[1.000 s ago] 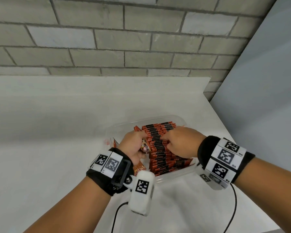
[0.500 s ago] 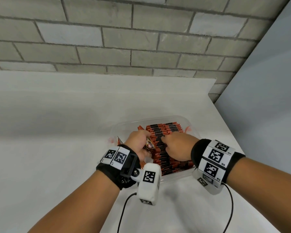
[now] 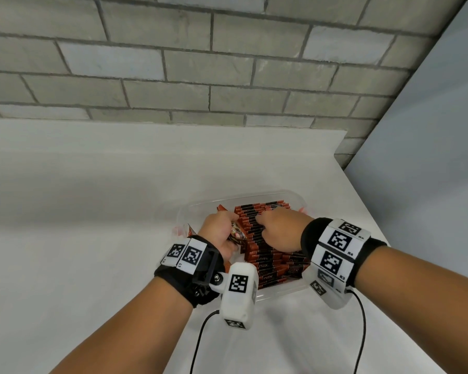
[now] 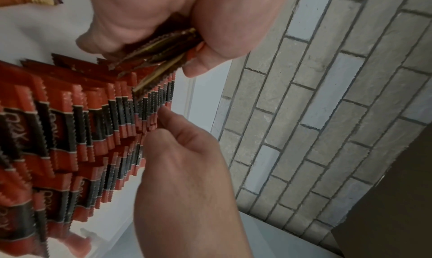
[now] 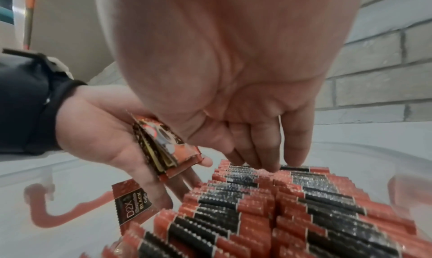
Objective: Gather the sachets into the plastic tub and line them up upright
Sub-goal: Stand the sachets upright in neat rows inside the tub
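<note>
Sachets (image 3: pixel 265 238) half hidden under right hand (image 3: pixel 281 229); tub (image 3: pixel 281 291) edge cropped.

In the head view the right hand (image 3: pixel 278 229) covers the middle of the sachet rows (image 3: pixel 257 217), and the wrist mount at six o'clock hides the plastic tub (image 3: pixel 287 288) near rim.

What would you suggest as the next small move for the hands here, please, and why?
Probably the left hand should slot its small bundle of sachets into the row of upright sachets in the plastic tub, where the right hand fingertips rest on the far end.
</note>
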The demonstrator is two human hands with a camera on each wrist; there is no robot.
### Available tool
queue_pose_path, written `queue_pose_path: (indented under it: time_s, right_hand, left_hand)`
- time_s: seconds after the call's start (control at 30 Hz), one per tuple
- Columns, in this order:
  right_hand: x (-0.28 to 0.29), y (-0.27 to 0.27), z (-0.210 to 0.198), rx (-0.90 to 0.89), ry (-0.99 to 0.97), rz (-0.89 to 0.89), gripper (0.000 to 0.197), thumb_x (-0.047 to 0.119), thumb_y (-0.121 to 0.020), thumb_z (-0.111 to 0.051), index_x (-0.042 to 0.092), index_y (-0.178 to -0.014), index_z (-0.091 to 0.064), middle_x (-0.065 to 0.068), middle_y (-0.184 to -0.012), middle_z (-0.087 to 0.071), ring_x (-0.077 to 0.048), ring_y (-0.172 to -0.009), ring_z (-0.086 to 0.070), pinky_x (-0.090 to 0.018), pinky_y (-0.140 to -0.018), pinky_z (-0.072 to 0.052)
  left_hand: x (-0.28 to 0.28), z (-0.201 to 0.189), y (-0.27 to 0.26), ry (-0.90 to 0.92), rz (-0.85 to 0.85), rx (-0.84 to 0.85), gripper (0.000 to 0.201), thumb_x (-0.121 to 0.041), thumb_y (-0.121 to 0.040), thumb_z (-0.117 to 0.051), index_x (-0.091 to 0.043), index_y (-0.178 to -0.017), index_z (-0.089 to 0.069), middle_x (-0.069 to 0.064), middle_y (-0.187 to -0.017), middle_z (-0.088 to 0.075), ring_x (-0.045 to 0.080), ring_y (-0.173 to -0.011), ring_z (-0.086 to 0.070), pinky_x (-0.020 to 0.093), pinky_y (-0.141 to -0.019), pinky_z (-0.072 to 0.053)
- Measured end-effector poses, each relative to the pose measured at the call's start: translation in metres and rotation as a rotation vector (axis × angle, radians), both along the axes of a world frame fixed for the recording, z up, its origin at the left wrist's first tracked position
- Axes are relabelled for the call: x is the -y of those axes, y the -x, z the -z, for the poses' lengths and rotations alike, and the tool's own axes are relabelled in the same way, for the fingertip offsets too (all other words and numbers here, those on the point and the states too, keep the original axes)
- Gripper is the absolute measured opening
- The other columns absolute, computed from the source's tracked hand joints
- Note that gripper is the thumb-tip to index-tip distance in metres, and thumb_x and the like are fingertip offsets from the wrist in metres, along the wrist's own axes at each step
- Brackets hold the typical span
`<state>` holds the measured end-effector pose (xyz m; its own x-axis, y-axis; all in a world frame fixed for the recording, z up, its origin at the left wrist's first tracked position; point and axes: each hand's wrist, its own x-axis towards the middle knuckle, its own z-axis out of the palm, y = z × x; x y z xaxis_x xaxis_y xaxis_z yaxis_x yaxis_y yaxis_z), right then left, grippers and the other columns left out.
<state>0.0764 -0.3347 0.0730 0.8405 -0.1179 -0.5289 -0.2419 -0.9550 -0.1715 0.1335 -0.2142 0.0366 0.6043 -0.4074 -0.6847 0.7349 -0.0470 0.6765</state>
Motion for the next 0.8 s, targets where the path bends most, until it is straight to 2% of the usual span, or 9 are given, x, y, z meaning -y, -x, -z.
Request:
queue_pose_path:
  time_s: [0.13,0.2,0.27,0.33,0.43,0.57,0.7,0.73,0.8]
  right_hand:
    - [-0.004,-0.006,0.003,-0.058,-0.004,-0.035,0.025,0.009,-0.094,-0.039,0.0,-0.103,-0.06,-0.014,-0.101,-0.063,-0.028,-0.093,-0.061,-0.037,-0.081,-0.052]
    - [0.001,-0.01,0.002,-0.055,-0.028,-0.018,0.027,0.009,-0.094,-0.037,-0.001,-0.107,-0.059,-0.014,-0.107,-0.063,-0.028,-0.097,-0.06,-0.037,-0.086,-0.051]
    - [0.005,-0.016,0.0,-0.035,-0.016,-0.001,0.023,0.007,-0.094,-0.036,0.001,-0.102,-0.057,-0.013,-0.106,-0.061,-0.026,-0.093,-0.057,-0.033,-0.081,-0.048]
    - [0.005,-0.02,-0.001,-0.047,0.008,-0.005,0.026,0.006,-0.094,-0.036,0.001,-0.108,-0.057,-0.014,-0.11,-0.061,-0.027,-0.095,-0.057,-0.033,-0.08,-0.047]
    - [-0.001,-0.023,0.0,-0.097,0.039,-0.029,0.033,0.007,-0.096,-0.035,0.0,-0.12,-0.056,-0.016,-0.117,-0.06,-0.029,-0.107,-0.058,-0.031,-0.083,-0.047]
    - [0.002,-0.03,-0.001,-0.045,0.015,-0.006,0.031,0.009,-0.095,-0.036,0.002,-0.117,-0.058,-0.014,-0.115,-0.062,-0.028,-0.102,-0.059,-0.033,-0.083,-0.049]
    - [-0.002,-0.032,0.0,-0.082,0.037,-0.015,0.032,0.007,-0.095,-0.036,0.0,-0.117,-0.058,-0.017,-0.115,-0.062,-0.026,-0.092,-0.059,-0.028,-0.069,-0.043]
    - [-0.003,-0.033,0.0,-0.085,0.035,-0.017,0.032,0.007,-0.095,-0.036,0.0,-0.118,-0.057,-0.017,-0.116,-0.062,-0.027,-0.097,-0.06,-0.028,-0.07,-0.044]
    - [0.0,-0.032,0.0,-0.06,0.016,-0.019,0.032,0.009,-0.095,-0.037,0.003,-0.12,-0.056,-0.015,-0.118,-0.061,-0.029,-0.104,-0.059,-0.03,-0.082,-0.048]
  left_hand:
    - [0.007,-0.003,0.0,0.026,-0.02,-0.027,0.013,-0.002,-0.093,-0.046,-0.002,-0.09,-0.059,0.015,-0.083,-0.062,0.027,-0.075,-0.058,0.041,-0.076,-0.049]
    - [0.007,-0.001,-0.002,0.03,-0.031,-0.039,0.015,-0.001,-0.093,-0.045,-0.002,-0.084,-0.058,0.013,-0.076,-0.06,0.025,-0.069,-0.057,0.036,-0.067,-0.048]
    - [0.007,-0.001,-0.006,0.029,-0.047,-0.027,0.02,0.001,-0.092,-0.044,-0.003,-0.076,-0.056,0.012,-0.068,-0.057,0.022,-0.062,-0.054,0.031,-0.058,-0.043]
    - [0.009,-0.001,-0.008,0.029,-0.064,-0.024,0.022,0.001,-0.092,-0.044,-0.003,-0.074,-0.056,0.011,-0.067,-0.056,0.022,-0.061,-0.053,0.031,-0.057,-0.042]
    - [0.01,-0.004,-0.008,0.032,-0.065,-0.044,0.017,-0.001,-0.093,-0.045,-0.002,-0.081,-0.057,0.014,-0.074,-0.058,0.025,-0.065,-0.055,0.034,-0.058,-0.044]
    - [0.009,-0.003,-0.014,0.041,-0.07,-0.053,0.014,-0.002,-0.094,-0.046,-0.002,-0.083,-0.055,0.014,-0.077,-0.059,0.025,-0.067,-0.056,0.034,-0.058,-0.044]
    - [0.009,-0.001,-0.013,0.035,-0.072,-0.052,0.011,-0.003,-0.092,-0.048,-0.001,-0.088,-0.058,0.014,-0.079,-0.06,0.026,-0.07,-0.057,0.035,-0.066,-0.046]
    - [0.008,-0.001,-0.013,0.038,-0.074,-0.047,0.012,-0.003,-0.092,-0.048,-0.002,-0.086,-0.058,0.013,-0.078,-0.061,0.025,-0.069,-0.057,0.034,-0.068,-0.046]
    - [0.001,-0.004,-0.012,0.064,-0.065,-0.037,0.015,-0.001,-0.092,-0.048,-0.005,-0.084,-0.059,0.012,-0.075,-0.06,0.023,-0.068,-0.057,0.033,-0.067,-0.046]
